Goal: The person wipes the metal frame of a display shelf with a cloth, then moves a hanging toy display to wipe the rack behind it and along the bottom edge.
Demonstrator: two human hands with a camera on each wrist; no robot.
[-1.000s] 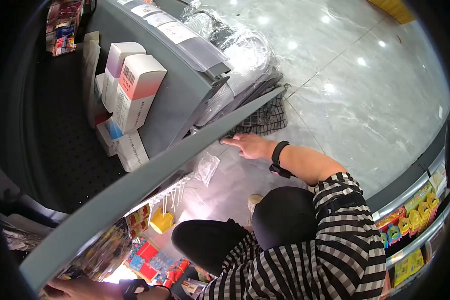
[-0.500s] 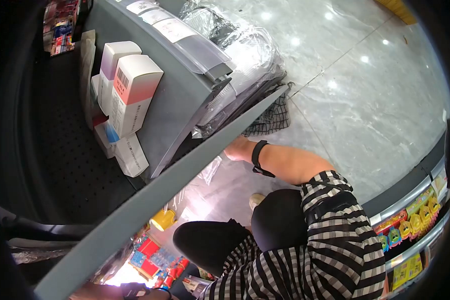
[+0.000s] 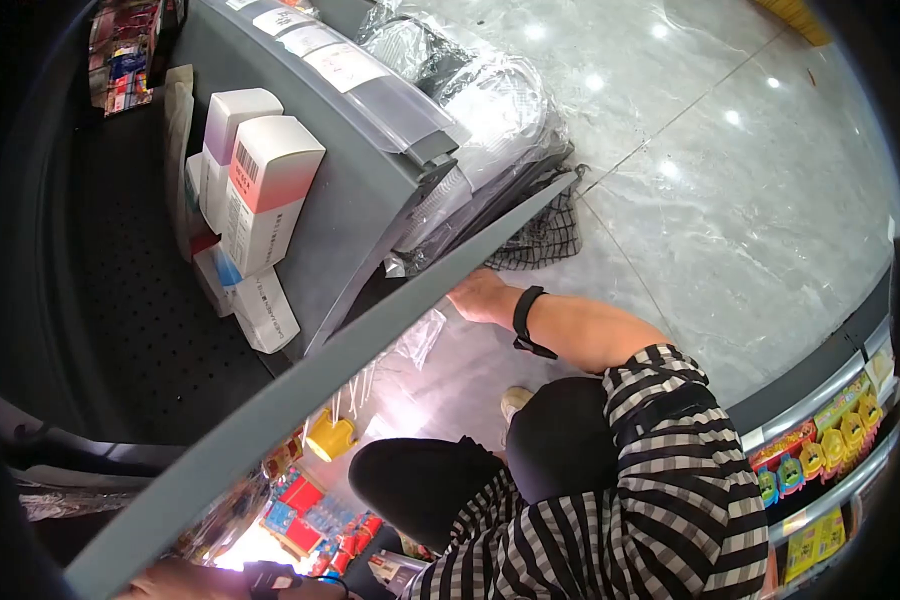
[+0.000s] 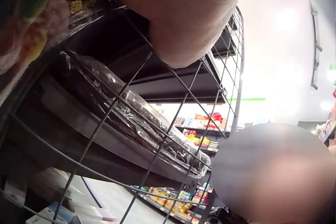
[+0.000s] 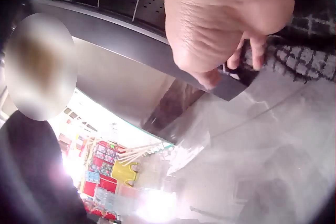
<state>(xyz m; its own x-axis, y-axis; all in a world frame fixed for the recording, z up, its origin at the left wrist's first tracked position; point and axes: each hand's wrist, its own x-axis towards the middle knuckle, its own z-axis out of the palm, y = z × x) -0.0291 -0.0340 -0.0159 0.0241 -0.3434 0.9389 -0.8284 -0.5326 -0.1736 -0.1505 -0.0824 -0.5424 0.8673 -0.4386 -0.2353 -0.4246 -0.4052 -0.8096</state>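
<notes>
A long grey shelf panel (image 3: 300, 385) runs edge-on across the head view, from lower left to upper right. My right hand (image 3: 480, 297) is at its far part, with the fingertips hidden behind it there. In the right wrist view, that right hand (image 5: 226, 29) grips the panel close to its end, thumb and fingers curled at its edge. My left hand (image 3: 175, 580) is beside the panel's near end, mostly hidden by it. The left wrist view shows only the heel of the left hand (image 4: 184, 24) over a black wire grid (image 4: 173, 85); its fingers are out of sight.
White cartons (image 3: 270, 195) stand on a dark perforated shelf (image 3: 140, 330) at left. Plastic-wrapped goods (image 3: 500, 110) and a black-and-grey checked cloth (image 3: 550, 235) lie by the shelf end on the tiled floor (image 3: 730, 200). Hanging packets (image 3: 815, 455) line a rack at right.
My right hand has gone from an outstretched finger at the panel to a place partly behind it. The panel and left hand have shifted slightly right in view.
</notes>
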